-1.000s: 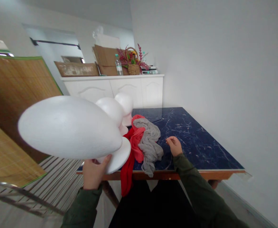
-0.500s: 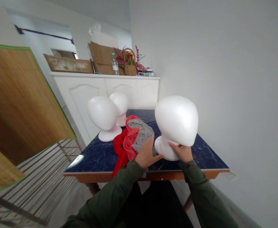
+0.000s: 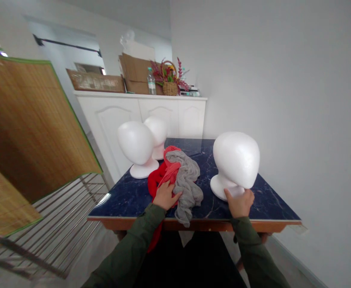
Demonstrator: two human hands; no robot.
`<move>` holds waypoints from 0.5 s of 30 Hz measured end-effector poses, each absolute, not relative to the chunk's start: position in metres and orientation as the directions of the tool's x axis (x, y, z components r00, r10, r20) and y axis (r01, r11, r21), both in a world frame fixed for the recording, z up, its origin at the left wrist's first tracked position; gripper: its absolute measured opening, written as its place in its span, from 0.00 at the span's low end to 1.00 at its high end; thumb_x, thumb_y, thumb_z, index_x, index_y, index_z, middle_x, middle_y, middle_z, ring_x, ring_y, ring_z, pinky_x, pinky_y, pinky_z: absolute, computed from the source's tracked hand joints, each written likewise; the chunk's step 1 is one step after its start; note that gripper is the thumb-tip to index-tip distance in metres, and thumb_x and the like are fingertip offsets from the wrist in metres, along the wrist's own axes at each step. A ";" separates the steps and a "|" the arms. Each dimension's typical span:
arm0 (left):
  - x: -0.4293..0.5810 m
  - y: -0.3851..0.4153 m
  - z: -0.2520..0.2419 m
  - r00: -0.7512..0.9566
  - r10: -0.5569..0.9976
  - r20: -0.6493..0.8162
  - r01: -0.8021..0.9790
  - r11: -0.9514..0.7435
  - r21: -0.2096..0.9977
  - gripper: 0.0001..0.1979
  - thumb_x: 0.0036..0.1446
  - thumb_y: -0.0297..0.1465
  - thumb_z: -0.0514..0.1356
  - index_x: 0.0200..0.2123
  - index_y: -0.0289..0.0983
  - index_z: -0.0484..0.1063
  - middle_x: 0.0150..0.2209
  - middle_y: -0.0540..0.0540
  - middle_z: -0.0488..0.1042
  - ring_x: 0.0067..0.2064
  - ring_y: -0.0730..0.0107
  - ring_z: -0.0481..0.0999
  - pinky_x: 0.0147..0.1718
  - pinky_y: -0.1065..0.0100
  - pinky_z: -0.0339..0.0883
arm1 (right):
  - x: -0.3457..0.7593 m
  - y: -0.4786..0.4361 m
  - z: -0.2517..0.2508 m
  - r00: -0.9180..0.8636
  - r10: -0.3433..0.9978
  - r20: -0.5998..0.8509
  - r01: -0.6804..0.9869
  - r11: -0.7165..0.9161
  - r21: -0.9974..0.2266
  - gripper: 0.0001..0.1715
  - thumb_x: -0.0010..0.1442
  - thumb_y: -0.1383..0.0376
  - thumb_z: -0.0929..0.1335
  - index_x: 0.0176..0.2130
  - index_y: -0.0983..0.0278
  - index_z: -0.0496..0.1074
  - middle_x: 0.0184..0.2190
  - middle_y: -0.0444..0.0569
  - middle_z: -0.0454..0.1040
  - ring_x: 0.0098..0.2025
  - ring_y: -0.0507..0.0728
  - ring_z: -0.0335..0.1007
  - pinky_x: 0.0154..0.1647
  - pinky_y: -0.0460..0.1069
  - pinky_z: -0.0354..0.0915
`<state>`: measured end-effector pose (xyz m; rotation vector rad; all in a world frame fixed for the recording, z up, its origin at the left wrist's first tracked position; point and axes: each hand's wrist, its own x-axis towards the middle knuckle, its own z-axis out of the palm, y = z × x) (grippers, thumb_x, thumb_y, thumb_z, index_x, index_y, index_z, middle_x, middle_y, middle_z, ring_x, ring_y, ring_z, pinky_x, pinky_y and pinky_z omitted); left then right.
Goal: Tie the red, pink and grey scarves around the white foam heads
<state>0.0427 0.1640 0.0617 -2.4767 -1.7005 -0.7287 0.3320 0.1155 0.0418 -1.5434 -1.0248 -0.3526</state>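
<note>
A white foam head form [image 3: 236, 160] stands upright on the right part of the dark blue marbled counter [image 3: 127, 198], its round base flat on the surface. The right hand [image 3: 239, 202] grips that base at its near edge — thumb up against the front, fingers curled around the side. The left hand [image 3: 165, 195] rests palm down with its fingers bent onto the red scarf [image 3: 159, 180], close to where it meets the grey scarf [image 3: 186, 180]; whether it pinches the cloth or only presses on it is not clear. The two scarves lie bunched together in the middle of the counter, just left of the head form, and both spill over the near edge. Behind them, toward the far left corner, stand two more foam heads [image 3: 136, 146] — one partly hiding the other. Beyond the counter a white cabinet [image 3: 163, 112] carries cardboard boxes [image 3: 136, 74], a water bottle [image 3: 151, 81] and a flower basket [image 3: 170, 78].
</note>
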 end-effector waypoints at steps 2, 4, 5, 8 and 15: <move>0.044 0.160 0.064 0.318 0.838 0.444 0.873 -0.441 0.208 0.16 0.50 0.40 0.55 0.37 0.36 0.72 0.51 0.38 0.65 0.53 0.53 0.62 0.52 0.48 0.52 | 0.312 0.096 0.038 0.575 0.393 0.718 0.741 0.122 -0.660 0.31 0.47 0.51 0.67 0.43 0.70 0.63 0.40 0.63 0.64 0.46 0.69 0.58 0.47 0.63 0.56; 0.045 0.157 0.067 0.373 0.783 0.499 0.829 -0.522 0.200 0.11 0.52 0.36 0.54 0.34 0.38 0.72 0.49 0.42 0.67 0.53 0.56 0.62 0.54 0.45 0.46 | 0.288 0.087 0.039 0.409 0.608 0.680 0.701 0.267 -0.661 0.19 0.52 0.55 0.64 0.40 0.65 0.64 0.38 0.58 0.65 0.42 0.64 0.61 0.44 0.59 0.59; 0.045 0.156 0.069 0.403 0.751 0.523 0.800 -0.566 0.196 0.10 0.53 0.34 0.53 0.34 0.39 0.72 0.46 0.43 0.69 0.51 0.59 0.64 0.54 0.45 0.44 | 0.275 0.088 0.041 0.279 0.720 0.636 0.664 0.334 -0.669 0.15 0.54 0.56 0.63 0.39 0.63 0.65 0.39 0.57 0.66 0.43 0.63 0.62 0.45 0.58 0.59; 0.047 0.154 0.070 0.517 0.668 0.535 0.686 -0.697 0.208 0.12 0.54 0.30 0.50 0.38 0.38 0.71 0.38 0.44 0.72 0.44 0.65 0.68 0.54 0.51 0.50 | 0.243 0.113 0.055 0.078 0.886 0.457 0.503 0.361 -0.785 0.16 0.54 0.56 0.63 0.41 0.61 0.66 0.47 0.55 0.65 0.53 0.62 0.56 0.55 0.57 0.51; 0.050 0.144 0.069 0.707 0.594 0.383 0.509 -0.804 0.307 0.22 0.53 0.26 0.48 0.53 0.39 0.60 0.46 0.43 0.70 0.47 0.67 0.69 0.51 0.60 0.57 | 0.214 0.167 0.071 -0.099 0.995 0.002 0.054 0.007 -0.998 0.23 0.46 0.53 0.69 0.39 0.63 0.69 0.42 0.51 0.71 0.50 0.61 0.61 0.55 0.56 0.51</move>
